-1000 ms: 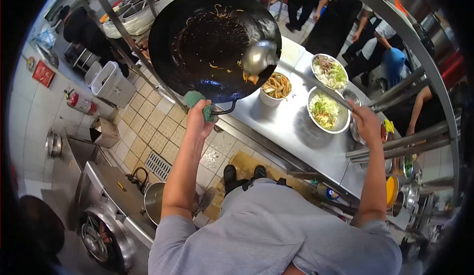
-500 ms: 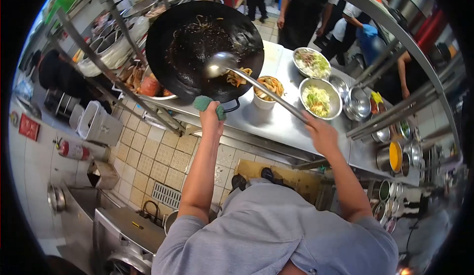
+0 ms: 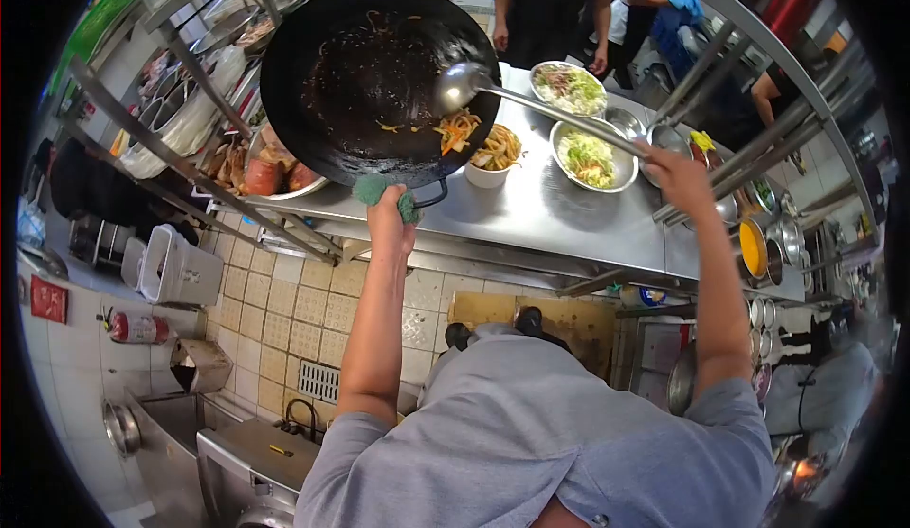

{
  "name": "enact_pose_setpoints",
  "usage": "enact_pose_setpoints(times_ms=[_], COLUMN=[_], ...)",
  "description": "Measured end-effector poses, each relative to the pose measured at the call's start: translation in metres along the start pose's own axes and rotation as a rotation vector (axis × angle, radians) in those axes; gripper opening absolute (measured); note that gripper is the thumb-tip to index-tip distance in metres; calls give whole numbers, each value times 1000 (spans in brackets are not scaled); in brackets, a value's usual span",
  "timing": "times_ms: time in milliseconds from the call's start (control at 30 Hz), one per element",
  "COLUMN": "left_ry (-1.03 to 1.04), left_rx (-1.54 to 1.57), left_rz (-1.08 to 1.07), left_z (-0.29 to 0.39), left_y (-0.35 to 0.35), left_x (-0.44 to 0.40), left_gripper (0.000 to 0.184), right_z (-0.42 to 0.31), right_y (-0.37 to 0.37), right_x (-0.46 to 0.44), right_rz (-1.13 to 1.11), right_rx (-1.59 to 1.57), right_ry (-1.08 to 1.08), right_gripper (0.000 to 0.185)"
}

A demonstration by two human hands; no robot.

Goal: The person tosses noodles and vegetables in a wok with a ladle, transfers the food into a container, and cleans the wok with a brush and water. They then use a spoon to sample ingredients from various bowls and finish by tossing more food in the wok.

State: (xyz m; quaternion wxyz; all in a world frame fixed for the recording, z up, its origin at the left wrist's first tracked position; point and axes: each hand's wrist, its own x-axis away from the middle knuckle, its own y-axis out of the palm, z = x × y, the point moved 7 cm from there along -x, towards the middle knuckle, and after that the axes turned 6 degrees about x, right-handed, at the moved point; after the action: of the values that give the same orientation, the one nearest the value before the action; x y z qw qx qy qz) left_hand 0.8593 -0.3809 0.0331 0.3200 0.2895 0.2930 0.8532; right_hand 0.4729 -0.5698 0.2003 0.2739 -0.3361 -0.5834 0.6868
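My left hand [image 3: 391, 213] is closed round a green cloth [image 3: 372, 189] at the near rim of a black wok [image 3: 351, 82], beside its loop handle. The wok is tilted over the steel counter [image 3: 398, 208]. With my right hand [image 3: 675, 179] I grip the long handle of a steel ladle [image 3: 462, 87], whose bowl is over the wok's right side. Noodles with vegetables [image 3: 459, 132] lie at the wok's right edge, under the ladle. Just right of them stands a white tub [image 3: 486, 177] filled with noodles [image 3: 497, 149]. Dark sauce residue coats the wok's inside.
Two bowls of shredded vegetables [image 3: 588, 158] [image 3: 569, 89] stand right of the tub. A tray of meat [image 3: 275, 168] is at the left. Shelf posts [image 3: 204, 82] rise beside the wok. A person in a dark apron [image 3: 550, 11] stands across the counter; other people are farther right.
The ladle swung left into the wok, then back right, gathering noodles at the wok's right edge. My right hand has moved up and right since half a second ago. The camera view has shifted.
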Motion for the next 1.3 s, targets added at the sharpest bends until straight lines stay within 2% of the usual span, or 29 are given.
enact_pose_setpoints(times_ms=[33,67,133,167,233,467,533,633,767,833,867,933,967,1033,1100,1167,1233,1300], left_ry=[18,10,120,116,165,237,436,435,414,309,323,148,171,55,75,19,35,54], left_rx=[14,14,27,27,56,0,-73,-77,-43,2,-1,29,27,175,231,305,361,413], left_rz=[1,-6,-30,-33,-1,50,39,104,70,44,52,111,132,120,154,199,209,264], left_z=[-5,-13,-21,-28,-33,-54,-42,-30,-8,5,13,14,19,13,10,-3,-19,-40], left_y=[6,10,17,20,25,28,36,45,47,52,50,35,28,22,15,10,-1,-11], left_x=[-1,-4,-17,-22,-32,-62,-69,-78,-94,-86,-82,-73,-65,-43,-10,28,63,107], left_gripper=[12,12,12,12,11,14,19,22,22,20,20,14,14,8,8,9,9,12], right_z=[1,-17,-39,-50,-60,-59,-51,-44,-42,-43,-43,-44,-41,-34,-21,-13,-16,-7], right_y=[35,57,119,135,161,139,129,122,125,129,125,123,127,139,170,180,173,168], right_x=[2,8,36,54,90,159,166,175,176,176,175,175,175,175,181,177,169,154], right_rz=[41,-158,-5,-3,-40,76,79,76,53,63,128,187,142,86,-81,-135,-279,-318], right_rx=[-27,25,-101,-188,-147,-101,-114,-122,-158,-202,-309,-434,-541,-662,-939,-1038,-1472,-1487], right_ry=[-6,125,85,114,188,248,251,251,273,266,254,218,235,216,267,183,169,90], right_gripper=[38,41,47,52,51,51,50,49,45,46,45,45,45,44,40,38,37,38])
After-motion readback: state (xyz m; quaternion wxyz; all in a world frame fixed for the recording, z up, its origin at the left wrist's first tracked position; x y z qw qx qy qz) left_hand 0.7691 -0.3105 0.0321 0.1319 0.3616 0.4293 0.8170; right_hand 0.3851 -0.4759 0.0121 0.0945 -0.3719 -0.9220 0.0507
